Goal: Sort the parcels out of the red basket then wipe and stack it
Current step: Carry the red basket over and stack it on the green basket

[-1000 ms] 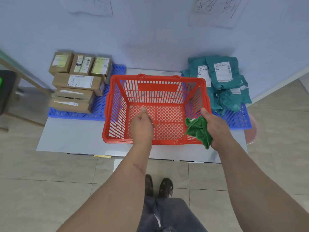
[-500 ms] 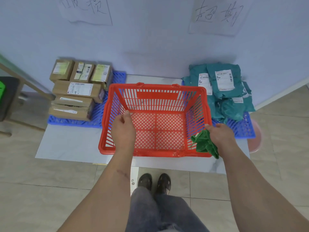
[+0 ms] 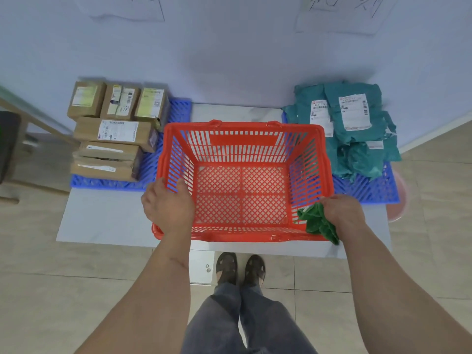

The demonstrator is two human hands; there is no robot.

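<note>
While our left hand (image 3: 167,205) grips the basket (image 3: 242,226) wall, our right hand (image 3: 341,210) (bunching the cloth (image 3: 318,222)) sits at its right corner.

Red basket (image 3: 242,154) at centre of moulded plastic lattice, slightly glossy; green cloth (image 3: 318,223) at its lower right corner soft, crumpled and matt. Brown boxes (image 3: 112,134) at upper left of matt cardboard with white paper labels; teal mailer bags (image 3: 357,129) at upper right of wrinkled, faintly shiny plastic film, likewise paper-labelled. Blue pallets (image 3: 367,187) beneath both of gridded plastic, white slab (image 3: 102,218) smooth and matt, floor tiles (image 3: 63,302) beige with low sheen.
</note>
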